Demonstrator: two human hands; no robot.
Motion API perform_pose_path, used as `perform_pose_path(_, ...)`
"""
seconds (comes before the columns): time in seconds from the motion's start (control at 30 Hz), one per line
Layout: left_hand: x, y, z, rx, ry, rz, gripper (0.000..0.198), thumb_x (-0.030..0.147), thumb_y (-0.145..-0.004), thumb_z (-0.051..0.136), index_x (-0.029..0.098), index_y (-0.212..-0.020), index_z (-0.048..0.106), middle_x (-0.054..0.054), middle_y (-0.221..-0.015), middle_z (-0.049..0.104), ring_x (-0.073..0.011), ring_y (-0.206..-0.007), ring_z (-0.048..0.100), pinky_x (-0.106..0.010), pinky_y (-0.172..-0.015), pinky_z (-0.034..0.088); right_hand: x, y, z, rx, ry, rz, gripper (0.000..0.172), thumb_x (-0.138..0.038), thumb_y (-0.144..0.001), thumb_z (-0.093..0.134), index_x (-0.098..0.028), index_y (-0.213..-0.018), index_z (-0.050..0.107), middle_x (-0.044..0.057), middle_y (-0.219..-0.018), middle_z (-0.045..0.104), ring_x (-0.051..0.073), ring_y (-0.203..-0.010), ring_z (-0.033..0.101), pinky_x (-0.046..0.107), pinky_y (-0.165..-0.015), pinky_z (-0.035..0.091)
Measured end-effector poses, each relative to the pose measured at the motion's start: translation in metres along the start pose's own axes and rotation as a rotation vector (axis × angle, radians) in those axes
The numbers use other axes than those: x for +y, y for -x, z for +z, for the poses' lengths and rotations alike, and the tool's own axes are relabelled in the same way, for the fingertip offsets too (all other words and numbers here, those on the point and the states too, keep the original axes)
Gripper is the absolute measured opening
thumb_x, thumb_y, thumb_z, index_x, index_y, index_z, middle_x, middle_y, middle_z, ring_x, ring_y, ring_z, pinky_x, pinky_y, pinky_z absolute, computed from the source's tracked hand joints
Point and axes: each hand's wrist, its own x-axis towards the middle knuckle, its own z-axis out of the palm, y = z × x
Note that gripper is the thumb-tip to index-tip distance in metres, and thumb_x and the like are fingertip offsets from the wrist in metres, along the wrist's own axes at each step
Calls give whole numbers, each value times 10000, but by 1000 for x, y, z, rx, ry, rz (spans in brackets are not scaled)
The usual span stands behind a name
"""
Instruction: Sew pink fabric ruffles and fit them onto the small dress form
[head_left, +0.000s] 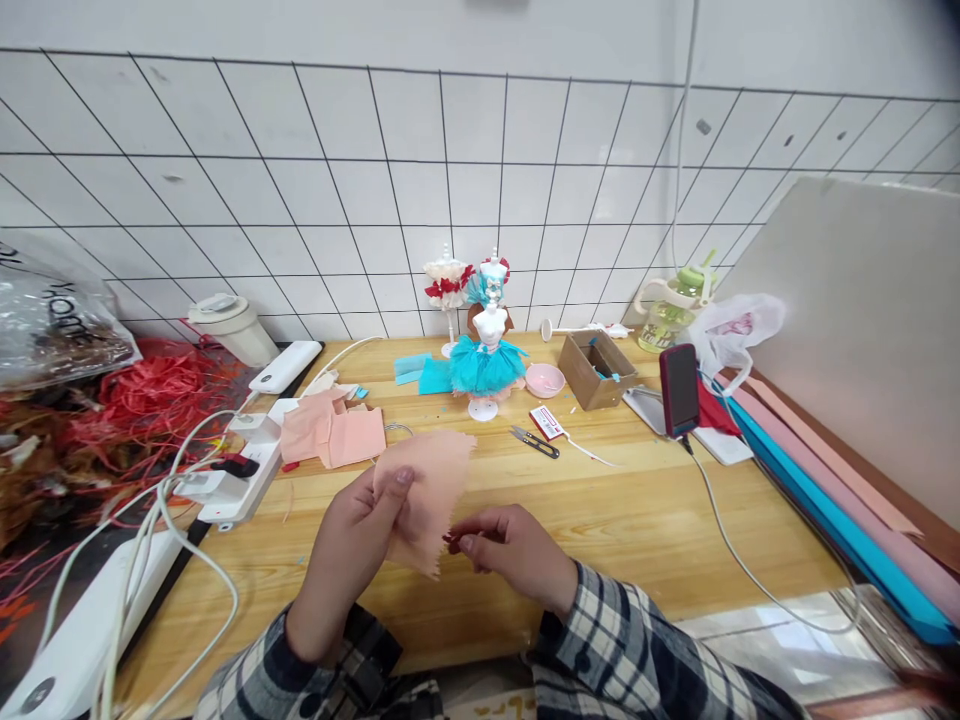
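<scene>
- Landmark is the little mannequin [486, 367] in the puffy blue skirt, standing on the wood table [637, 540]; lefts and rights are as the wearer sees it.
- Left hand [349, 530]: in front of the mannequin and off to its left, thumb clamped down on a sheet of peach paper [442, 465].
- That paper's held up in front of the mannequin, a bit left, with a ragged edge facing right.
- Right hand [521, 550]: in front of the mannequin, slightly right, fingers curled, thumb and forefinger close together right by the ragged edge. Can't tell if they're pinching it.
- More peach pieces [356, 437] are piled left of the mannequin.
- Blue scraps [435, 377] are just left of its skirt.
- Pink bowl [545, 392] is just right of it, then a brown box [581, 383] further right.
- Small snips [535, 441] lie in front of it, to the right.
</scene>
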Motion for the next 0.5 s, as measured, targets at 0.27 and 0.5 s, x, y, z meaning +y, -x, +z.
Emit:
perform_pose_path(0.27,0,-2,2,43,-108,39,452,609,-824,494,179,-725,591,8,-610,573,-158,-575,521,-246,-537,416,-3,5,4,-171,-229,84,403,-451,-672,758,-132,-919,751,93,-919,717,100,-591,586,192,-463,416)
perform_pose_path(0.5,3,1,7,92,-228,73,428,562,-842,480,209,-600,509,31,-521,516,-144,-493,466,-241,-474,353,1,3,7,-132,-150,59,426,-509,-642,791,-122,-816,742,55,-784,698,82,-547,544,173,-428,379)
